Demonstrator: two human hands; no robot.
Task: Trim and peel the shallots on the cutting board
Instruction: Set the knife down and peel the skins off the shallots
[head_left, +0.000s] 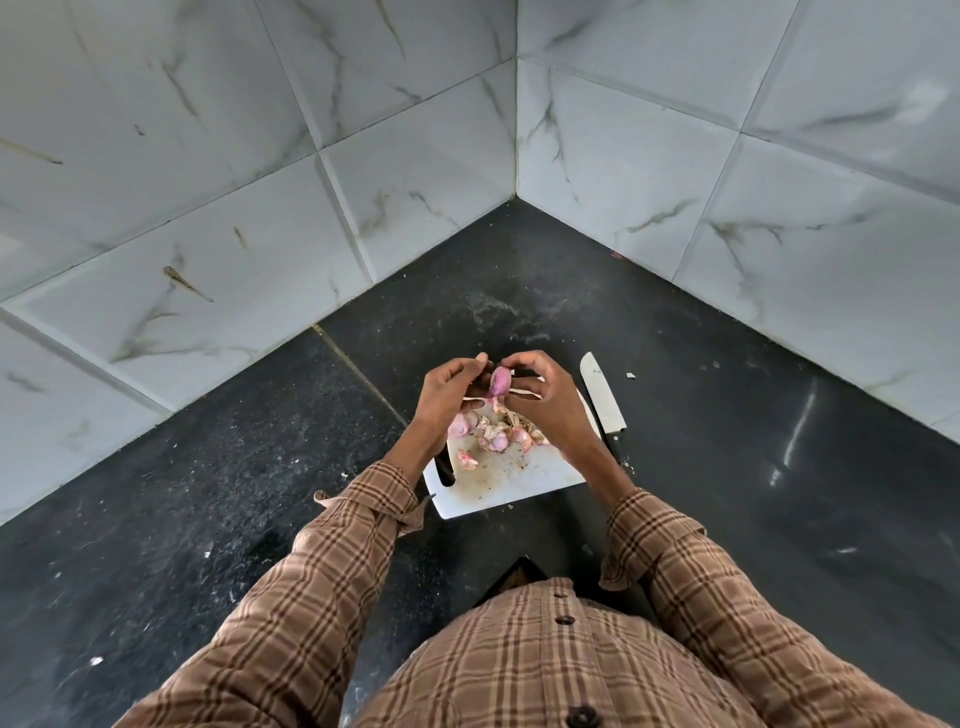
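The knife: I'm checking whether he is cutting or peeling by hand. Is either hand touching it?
Apart. The head view shows the knife lying right of the cutting board, while the left hand and right hand pinch a shallot.

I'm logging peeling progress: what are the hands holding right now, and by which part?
Both hands, left hand and right hand, pinch one shallot above the cutting board, fingertips on its opposite sides. The knife lies unheld.

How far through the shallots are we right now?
Done: loose skins and some pink peeled shallots lie on the cutting board, and the knife is set aside. In hand: the left hand and right hand pinch one shallot, peeling it. How many remain, I cannot tell.
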